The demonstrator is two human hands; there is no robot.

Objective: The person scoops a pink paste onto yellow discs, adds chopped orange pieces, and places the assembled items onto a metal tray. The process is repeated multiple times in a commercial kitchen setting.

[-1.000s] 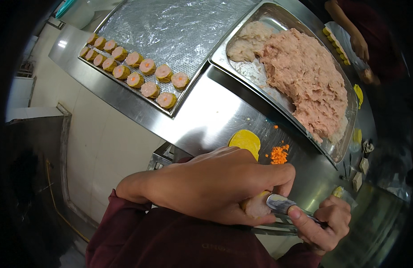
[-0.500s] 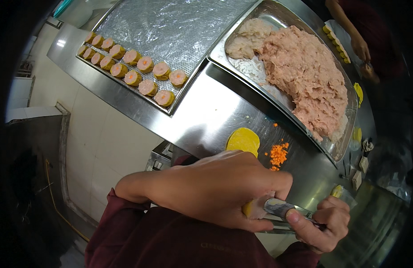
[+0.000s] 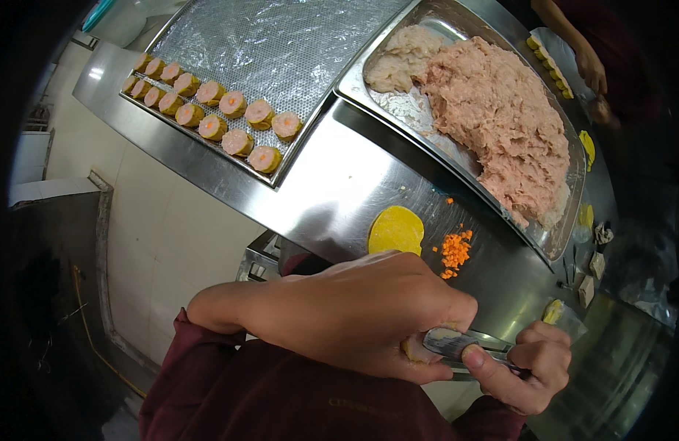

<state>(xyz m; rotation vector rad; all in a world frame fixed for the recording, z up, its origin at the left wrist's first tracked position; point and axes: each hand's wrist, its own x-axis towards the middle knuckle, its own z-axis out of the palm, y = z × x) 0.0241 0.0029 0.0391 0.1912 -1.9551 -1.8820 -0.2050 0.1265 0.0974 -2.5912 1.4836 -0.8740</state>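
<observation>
My left hand (image 3: pixel 347 312) is curled around a dumpling (image 3: pixel 419 350) with a yellow wrapper and pale pink filling, mostly hidden by my fingers. In my right hand (image 3: pixel 529 367) is a flat metal spatula (image 3: pixel 451 342), its smeared blade pressing against the filling at the opening of my left fist. Just beyond my left hand lies a stack of round yellow wrappers (image 3: pixel 394 229). Beside it is a small heap of diced carrot (image 3: pixel 455 251). A deep steel pan (image 3: pixel 352 85) farther off holds a large mound of pink minced meat (image 3: pixel 497 128).
At the far left, a film-covered tray (image 3: pixel 229 48) carries two rows of open-topped dumplings (image 3: pixel 236 142), some with carrot on top. Another person's hand (image 3: pixel 592 72) works at the far right beside more dumplings (image 3: pixel 551 66). A bag with yellow wrappers (image 3: pixel 552 312) lies near my right hand.
The spatula blade has tilted and shifted slightly left, deeper over the filling in my left fist. Both hands stay close together; the whole view has shifted a little.
</observation>
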